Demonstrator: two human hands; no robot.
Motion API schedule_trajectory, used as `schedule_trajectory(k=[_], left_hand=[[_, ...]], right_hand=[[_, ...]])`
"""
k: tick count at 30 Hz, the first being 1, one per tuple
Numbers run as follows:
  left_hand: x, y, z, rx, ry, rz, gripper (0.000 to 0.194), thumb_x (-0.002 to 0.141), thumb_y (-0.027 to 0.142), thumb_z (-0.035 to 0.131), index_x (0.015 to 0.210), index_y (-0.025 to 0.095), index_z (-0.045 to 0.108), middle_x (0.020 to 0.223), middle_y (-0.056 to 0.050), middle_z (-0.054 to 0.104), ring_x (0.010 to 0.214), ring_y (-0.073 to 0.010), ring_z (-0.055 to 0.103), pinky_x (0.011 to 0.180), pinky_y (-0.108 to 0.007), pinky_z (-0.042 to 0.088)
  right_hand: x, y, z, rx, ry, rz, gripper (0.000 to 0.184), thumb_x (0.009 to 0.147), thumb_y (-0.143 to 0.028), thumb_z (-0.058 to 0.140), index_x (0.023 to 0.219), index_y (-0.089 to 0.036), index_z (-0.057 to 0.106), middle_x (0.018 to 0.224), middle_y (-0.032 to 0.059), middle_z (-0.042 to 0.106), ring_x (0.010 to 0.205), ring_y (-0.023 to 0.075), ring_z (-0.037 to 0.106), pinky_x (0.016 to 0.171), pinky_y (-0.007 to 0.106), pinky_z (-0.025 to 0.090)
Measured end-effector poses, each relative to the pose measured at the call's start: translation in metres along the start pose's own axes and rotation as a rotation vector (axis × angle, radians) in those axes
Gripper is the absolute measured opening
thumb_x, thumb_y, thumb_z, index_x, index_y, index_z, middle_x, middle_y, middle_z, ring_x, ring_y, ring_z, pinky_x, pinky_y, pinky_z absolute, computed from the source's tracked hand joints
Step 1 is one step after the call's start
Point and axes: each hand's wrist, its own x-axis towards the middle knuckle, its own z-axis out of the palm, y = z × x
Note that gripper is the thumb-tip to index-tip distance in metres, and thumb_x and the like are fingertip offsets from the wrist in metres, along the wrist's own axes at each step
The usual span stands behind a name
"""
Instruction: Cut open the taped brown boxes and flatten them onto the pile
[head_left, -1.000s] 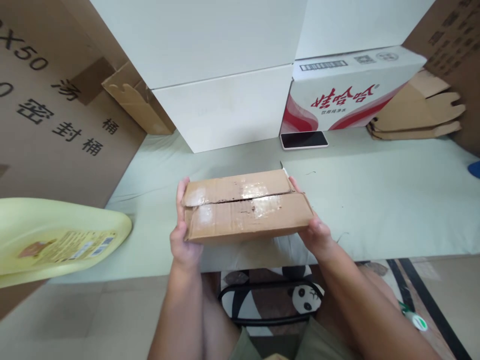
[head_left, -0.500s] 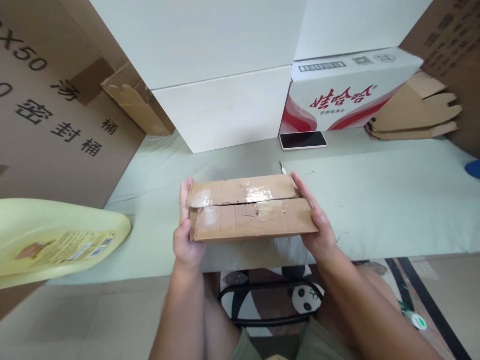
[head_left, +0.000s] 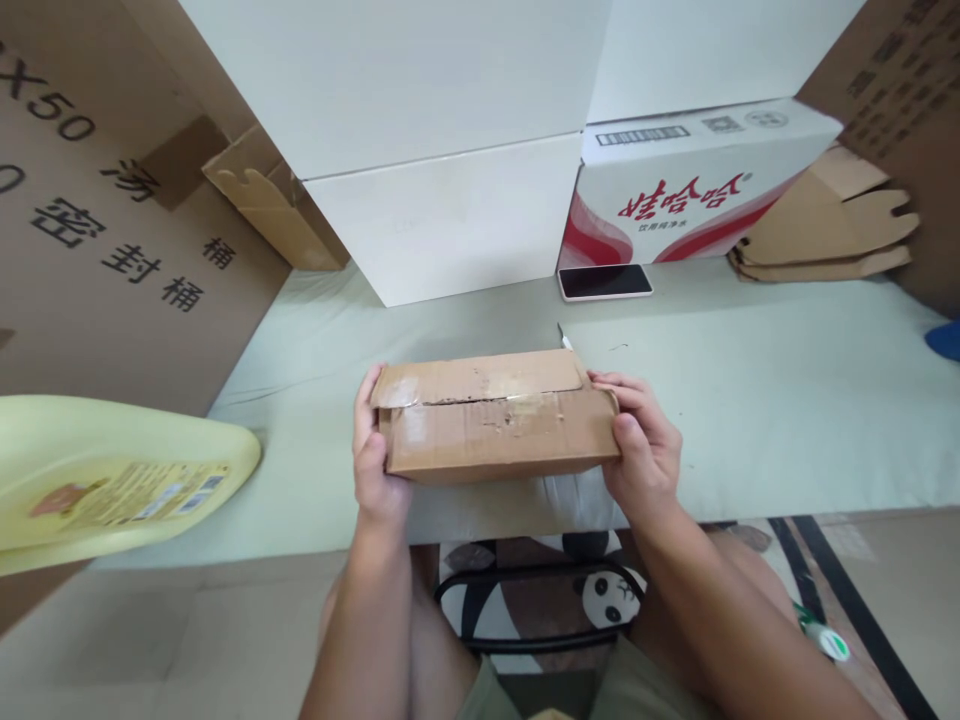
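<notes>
A brown cardboard box (head_left: 480, 430) is held between my two hands above the near part of the table. Its two top flaps meet along a ragged seam, with shiny tape bits and torn marks on them. At the box's left end, my left hand (head_left: 379, 450) grips with the thumb in front and fingers behind. My right hand (head_left: 645, 440) grips the right end, thumb near the front corner and fingers bent round the side. Just behind the box, a small thin tool with a white handle (head_left: 565, 340) lies partly hidden.
A pale green cloth covers the table (head_left: 750, 400). Behind stand white boxes (head_left: 450, 220), a red-and-white carton (head_left: 675, 210) and a phone (head_left: 606, 282). Folded cardboard (head_left: 817, 220) lies right. A yellow jug (head_left: 135, 480) and a big brown carton (head_left: 97, 230) are left.
My right hand has shifted its grip, its fingers now bent round the box's right end rather than stretched along it. The box has turned slightly, showing a little more of its front side.
</notes>
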Motion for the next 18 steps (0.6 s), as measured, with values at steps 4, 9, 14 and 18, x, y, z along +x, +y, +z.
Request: schedule_trajectory(k=[4,9,14,18], left_hand=[[-0.001,0.002,-0.002,0.012,-0.014,-0.019,0.074,0.077,0.068,0.065,0.136,0.024,0.068,0.145,-0.009,0.065,0.139,-0.0359,0.056,0.114,-0.043,0.048],[0.0,-0.003,-0.009,-0.009,-0.085,-0.056,0.077,0.077,0.066,0.069,0.143,0.027,0.064,0.157,-0.006,0.057,0.148,-0.0366,0.048,0.122,-0.043,0.041],[0.003,-0.004,-0.012,0.02,-0.088,-0.022,0.073,0.077,0.056,0.073,0.144,0.027,0.063,0.158,-0.005,0.056,0.15,-0.0349,0.046,0.125,-0.042,0.036],[0.011,-0.004,-0.011,0.044,0.007,-0.066,0.066,0.07,0.05,0.077,0.13,0.025,0.07,0.143,-0.008,0.066,0.141,-0.036,0.054,0.12,-0.044,0.041]], right_hand=[[-0.003,-0.002,0.0,-0.027,-0.012,-0.001,0.03,0.102,-0.044,0.05,0.107,-0.029,0.075,0.122,0.0094,0.069,0.125,0.0325,0.063,0.117,0.059,0.044],[-0.001,-0.001,0.001,-0.023,-0.063,0.089,0.037,0.104,-0.046,0.048,0.12,-0.029,0.077,0.135,0.0088,0.067,0.134,0.0318,0.058,0.119,0.056,0.043],[0.0,-0.002,0.003,0.074,-0.079,0.201,0.041,0.101,-0.049,0.051,0.137,-0.031,0.062,0.144,0.0081,0.063,0.139,0.0298,0.056,0.121,0.052,0.042],[0.002,0.0,0.0,0.098,-0.22,0.307,0.055,0.091,-0.052,0.055,0.141,-0.029,0.051,0.151,0.0107,0.058,0.139,0.0328,0.056,0.114,0.053,0.048]])
